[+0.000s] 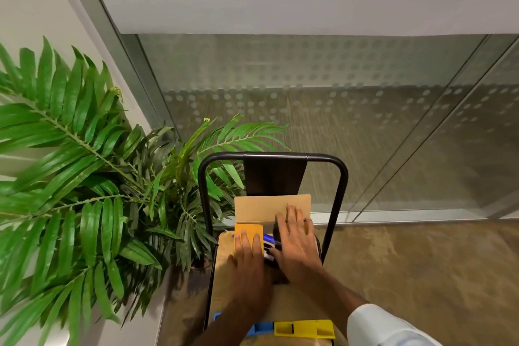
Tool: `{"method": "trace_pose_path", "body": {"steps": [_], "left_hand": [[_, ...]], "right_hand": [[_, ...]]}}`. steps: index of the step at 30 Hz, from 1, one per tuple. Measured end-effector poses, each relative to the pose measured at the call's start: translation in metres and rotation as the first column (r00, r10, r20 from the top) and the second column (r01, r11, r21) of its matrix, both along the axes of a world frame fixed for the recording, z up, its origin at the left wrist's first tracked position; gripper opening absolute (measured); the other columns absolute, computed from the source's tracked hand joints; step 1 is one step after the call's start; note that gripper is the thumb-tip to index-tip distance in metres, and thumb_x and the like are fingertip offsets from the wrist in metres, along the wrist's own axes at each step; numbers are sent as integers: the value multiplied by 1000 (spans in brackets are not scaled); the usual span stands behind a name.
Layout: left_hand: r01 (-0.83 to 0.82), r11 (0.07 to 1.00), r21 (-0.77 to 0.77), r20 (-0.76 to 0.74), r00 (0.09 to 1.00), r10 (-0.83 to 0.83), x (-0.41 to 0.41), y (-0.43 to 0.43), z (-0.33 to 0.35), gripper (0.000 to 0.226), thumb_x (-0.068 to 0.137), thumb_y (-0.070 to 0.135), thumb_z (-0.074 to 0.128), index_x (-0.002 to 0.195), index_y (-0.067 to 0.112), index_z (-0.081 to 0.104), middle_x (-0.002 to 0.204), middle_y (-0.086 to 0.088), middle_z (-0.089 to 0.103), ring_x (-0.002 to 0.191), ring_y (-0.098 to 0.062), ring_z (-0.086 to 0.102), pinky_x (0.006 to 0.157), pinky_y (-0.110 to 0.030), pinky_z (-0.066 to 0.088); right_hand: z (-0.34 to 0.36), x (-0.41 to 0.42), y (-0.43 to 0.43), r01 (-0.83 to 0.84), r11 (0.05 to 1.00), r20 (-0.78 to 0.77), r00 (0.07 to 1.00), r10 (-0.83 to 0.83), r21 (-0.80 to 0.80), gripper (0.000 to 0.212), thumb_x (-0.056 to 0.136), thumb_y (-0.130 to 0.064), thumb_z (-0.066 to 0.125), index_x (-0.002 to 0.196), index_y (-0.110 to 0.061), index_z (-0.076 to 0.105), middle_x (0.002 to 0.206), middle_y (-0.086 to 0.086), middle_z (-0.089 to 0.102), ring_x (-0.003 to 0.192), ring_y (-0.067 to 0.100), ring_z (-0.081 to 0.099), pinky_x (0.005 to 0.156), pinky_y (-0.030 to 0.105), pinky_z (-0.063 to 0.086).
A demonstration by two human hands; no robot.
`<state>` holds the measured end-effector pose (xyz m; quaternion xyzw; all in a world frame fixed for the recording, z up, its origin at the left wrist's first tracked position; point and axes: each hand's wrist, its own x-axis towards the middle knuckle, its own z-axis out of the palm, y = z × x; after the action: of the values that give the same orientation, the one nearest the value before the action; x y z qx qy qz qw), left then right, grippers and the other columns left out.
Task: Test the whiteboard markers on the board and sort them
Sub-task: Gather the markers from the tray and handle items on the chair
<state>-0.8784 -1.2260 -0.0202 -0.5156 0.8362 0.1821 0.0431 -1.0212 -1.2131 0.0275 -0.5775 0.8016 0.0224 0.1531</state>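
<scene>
A white sleeve (387, 326) is seen at the bottom right edge, covering the right forearm. Just left of it, a yellow plastic tray (304, 327) with square compartments is set end to end with a blue plastic tray (262, 329), partly hidden by the left forearm.

Beyond the trays, a chair is seen with a smooth pale wooden seat (224, 247) and a black frame of bent metal tube (343, 177). An open cardboard box (264, 208) is placed on the seat, its plain brown back flap raised upright.

The left hand (248, 250) is laid flat on a brighter orange-brown side flap (248, 227), with straight fingers held close together. The right hand (296, 241) is laid palm down over the right side of the box, with straight, slightly spread fingers.

The markers (269, 239) are seen in the narrow gap between the two hands, inside the box: one with a glossy blue body and another in dark and white nearer the right thumb. Whether the thumb touches them cannot be told.

A glossy, long-leaved green plant (84, 166) fills the left side. A glass wall (337, 98) frosted with rows of round dots stands behind the chair, above a mottled brown floor (421, 261).
</scene>
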Motion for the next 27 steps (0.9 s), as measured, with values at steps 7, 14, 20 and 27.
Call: {"method": "trace_pose_path", "body": {"steps": [7, 14, 20, 27], "left_hand": [[-43, 999, 24, -189, 981, 46, 3, 5, 21, 65, 104, 35, 31, 162, 20, 7, 171, -7, -4, 158, -24, -5, 127, -42, 5], [89, 969, -231, -216, 966, -141, 19, -14, 42, 77, 89, -1, 57, 158, 18, 30, 169, -8, 7, 158, -25, 0, 128, -51, 8], [373, 897, -237, 212, 921, -327, 41, -40, 25, 73, 61, 11, 90, 130, 8, 65, 150, -23, 49, 145, -33, 24, 117, -53, 20], [289, 943, -162, -62, 951, -302, 33, -48, 18, 63, 106, 11, 37, 162, 20, 8, 167, -7, -7, 155, -25, -13, 120, -44, -14]], "right_hand": [[-6, 2, 0, -25, 1000, -45, 999, 26, 12, 97, 90, -63, 50, 156, -18, -5, 160, 17, -22, 148, 37, -19, 120, 54, -1], [-10, 2, 2, -31, 999, -46, 998, 30, -18, 91, 92, -50, 55, 156, -17, 0, 160, 19, -20, 147, 38, -19, 120, 55, -2], [-8, 1, 2, -11, 1000, -41, 999, 10, -24, 95, 88, -17, 64, 156, -18, -3, 160, 16, -23, 146, 36, -22, 118, 51, -9], [4, -8, 8, 26, 992, 126, 992, -11, -121, 88, 87, -11, 55, 156, -20, 1, 161, 6, -23, 146, 24, -26, 114, 39, -17]]}}
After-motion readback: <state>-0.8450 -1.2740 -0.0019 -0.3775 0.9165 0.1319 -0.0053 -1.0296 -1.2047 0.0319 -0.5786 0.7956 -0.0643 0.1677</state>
